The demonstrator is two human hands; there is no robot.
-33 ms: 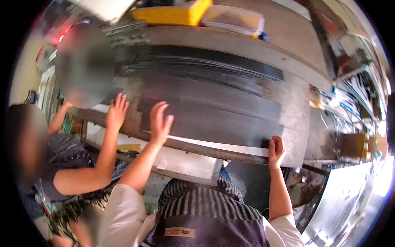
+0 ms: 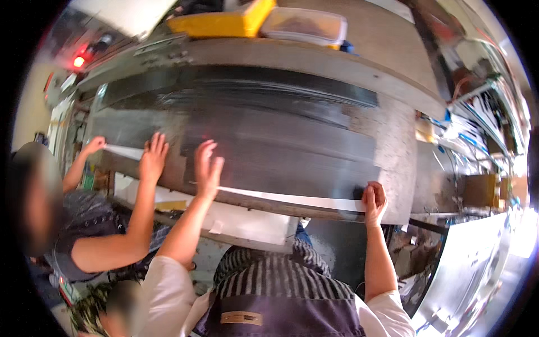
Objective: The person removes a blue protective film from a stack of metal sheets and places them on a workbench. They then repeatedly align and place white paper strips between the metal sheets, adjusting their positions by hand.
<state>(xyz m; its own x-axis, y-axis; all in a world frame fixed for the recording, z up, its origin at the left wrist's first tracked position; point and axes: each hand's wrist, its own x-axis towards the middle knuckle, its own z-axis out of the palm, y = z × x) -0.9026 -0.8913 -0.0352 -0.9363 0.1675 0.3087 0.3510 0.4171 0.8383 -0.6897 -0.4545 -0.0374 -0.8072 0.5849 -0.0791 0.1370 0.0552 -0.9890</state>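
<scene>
A dark grey, flat sheet (image 2: 281, 146) lies on the worktable in front of me. Along its near edge runs a narrow white strip (image 2: 297, 200). The fingers of my right hand (image 2: 374, 203) are curled and pinched together on the strip's right end, at the near right corner of the sheet. My left hand (image 2: 209, 173) is at the strip's other end, open with fingers and thumb apart, over the sheet's near left part. Whether its palm edge presses on the strip cannot be made out.
To my left, a co-worker's hand (image 2: 97, 144) pinches another white strip (image 2: 124, 150); their other hand (image 2: 154, 156) lies flat on it. Long dark strips (image 2: 292, 87) lie farther back. A yellow bin (image 2: 224, 23) and clear tub (image 2: 306, 25) stand behind. Shelving (image 2: 483, 121) stands right.
The whole view has shifted a little to the left. The co-worker's far hand and strip, hidden by a blurred patch before, now show. My hands keep nearly the same pose.
</scene>
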